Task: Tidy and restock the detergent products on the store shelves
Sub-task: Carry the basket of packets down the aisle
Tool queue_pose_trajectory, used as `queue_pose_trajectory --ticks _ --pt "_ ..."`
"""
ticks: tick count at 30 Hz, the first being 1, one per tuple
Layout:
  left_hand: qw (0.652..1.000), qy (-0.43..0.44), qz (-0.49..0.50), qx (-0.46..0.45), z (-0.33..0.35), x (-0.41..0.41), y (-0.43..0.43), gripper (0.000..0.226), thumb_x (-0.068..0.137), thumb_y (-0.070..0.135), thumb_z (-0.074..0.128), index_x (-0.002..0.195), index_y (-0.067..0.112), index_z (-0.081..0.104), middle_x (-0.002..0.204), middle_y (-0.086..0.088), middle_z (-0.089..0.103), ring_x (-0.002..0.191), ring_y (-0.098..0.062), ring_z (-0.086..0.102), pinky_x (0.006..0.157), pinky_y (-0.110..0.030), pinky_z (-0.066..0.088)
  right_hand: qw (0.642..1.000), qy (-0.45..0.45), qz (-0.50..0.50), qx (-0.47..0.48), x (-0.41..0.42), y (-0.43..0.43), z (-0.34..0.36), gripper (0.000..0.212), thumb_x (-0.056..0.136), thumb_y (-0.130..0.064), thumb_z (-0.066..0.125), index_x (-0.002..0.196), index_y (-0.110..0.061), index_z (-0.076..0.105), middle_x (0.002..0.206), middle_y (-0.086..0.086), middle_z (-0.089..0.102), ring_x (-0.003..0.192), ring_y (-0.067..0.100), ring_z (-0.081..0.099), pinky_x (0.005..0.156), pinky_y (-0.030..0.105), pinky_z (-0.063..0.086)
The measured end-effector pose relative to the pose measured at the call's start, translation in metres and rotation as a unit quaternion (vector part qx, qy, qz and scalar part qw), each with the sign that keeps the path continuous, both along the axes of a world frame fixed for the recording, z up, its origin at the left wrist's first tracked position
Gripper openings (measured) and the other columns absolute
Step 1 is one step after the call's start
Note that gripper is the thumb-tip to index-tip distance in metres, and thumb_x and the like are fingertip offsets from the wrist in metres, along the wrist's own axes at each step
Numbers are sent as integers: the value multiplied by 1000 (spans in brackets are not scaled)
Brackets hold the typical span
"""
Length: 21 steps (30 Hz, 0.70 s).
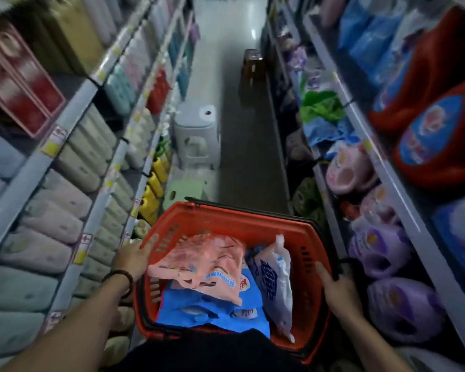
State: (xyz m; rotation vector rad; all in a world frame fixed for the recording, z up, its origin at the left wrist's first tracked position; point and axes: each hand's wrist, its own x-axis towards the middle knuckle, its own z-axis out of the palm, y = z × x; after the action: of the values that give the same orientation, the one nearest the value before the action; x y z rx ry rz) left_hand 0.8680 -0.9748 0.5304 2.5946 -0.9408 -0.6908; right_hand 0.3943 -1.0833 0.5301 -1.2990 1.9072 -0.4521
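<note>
I carry a red plastic basket (226, 218) at waist height in a narrow store aisle. My left hand (132, 260) grips its left rim, fingers curled over the edge. On the right rim, my right hand (338, 291) holds the basket. Inside lie a pink detergent pouch (207, 261), blue detergent packs (212, 310) under it, and a white pouch with blue print (275, 280) along the right side. Purple detergent jugs (379, 245) and red detergent jugs (438, 135) fill the right shelves. The view is motion-blurred.
Pale bottles (54, 226) and yellow bottles (152, 194) line the left shelves. A grey plastic stool (196, 135) with a paper roll and a green stool (183, 191) stand on the aisle floor ahead on the left. A brown box (251, 71) sits farther down on the right.
</note>
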Motion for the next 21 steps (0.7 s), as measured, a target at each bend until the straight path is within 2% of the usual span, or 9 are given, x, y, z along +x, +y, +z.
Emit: queue_pose_trajectory --ticks 1,3,5,7,10,14,18,21 --pt "1000 -5 19 -2 -4 9 -6 68 98 75 35 91 20 73 83 -7 71 78 -30 65 76 -42 54 1000 9 8 6 12 -20 -7 82 84 -80 61 133 -15 70 135 9 72 132 32 63 115 44 44" --pt "999 -3 50 -11 -15 26 -25 67 97 75 36 93 20 74 82 -5 72 78 -29 66 76 -41 55 999 10 23 25 38 -60 -17 72 89 -72 64 127 -11 75 130 13 74 126 34 65 110 43 47" --pt "999 6 49 -4 -15 46 -62 69 95 78 34 90 21 73 85 -8 74 81 -32 67 78 -41 56 998 17 9 54 60 -96 -22 76 86 -79 60 118 -13 79 119 12 78 116 34 70 104 43 52" --pt "1000 16 20 4 -10 75 -113 72 92 82 31 83 22 69 83 -7 71 79 -31 66 75 -40 54 997 18 -5 76 79 -132 -25 84 81 -86 57 120 -15 79 119 11 78 116 35 70 104 44 53" --pt "999 39 -10 -9 -3 118 -183 71 94 80 34 79 20 70 78 -2 71 76 -26 66 73 -38 54 997 18 -35 61 115 -182 -12 75 85 -78 62 117 -12 80 116 14 78 115 35 70 104 43 52" --pt "997 76 -4 -9 1 157 -250 71 93 81 35 79 22 72 77 0 72 74 -23 66 70 -37 52 998 37 -49 30 148 -251 9 69 85 -79 61 104 -16 82 106 13 80 107 35 73 95 43 55" --pt "996 82 -18 3 -4 175 -321 77 88 86 29 74 22 69 74 -1 71 71 -25 66 65 -34 49 997 53 -42 32 171 -323 18 68 90 -76 58 105 -13 81 107 17 79 107 39 72 90 41 52" --pt "995 96 -20 16 -12 186 -382 74 88 87 30 78 27 73 77 4 73 74 -23 68 76 -37 55 998 31 -42 27 182 -378 9 61 92 -69 61 114 -16 80 116 14 78 115 37 70 97 41 50"
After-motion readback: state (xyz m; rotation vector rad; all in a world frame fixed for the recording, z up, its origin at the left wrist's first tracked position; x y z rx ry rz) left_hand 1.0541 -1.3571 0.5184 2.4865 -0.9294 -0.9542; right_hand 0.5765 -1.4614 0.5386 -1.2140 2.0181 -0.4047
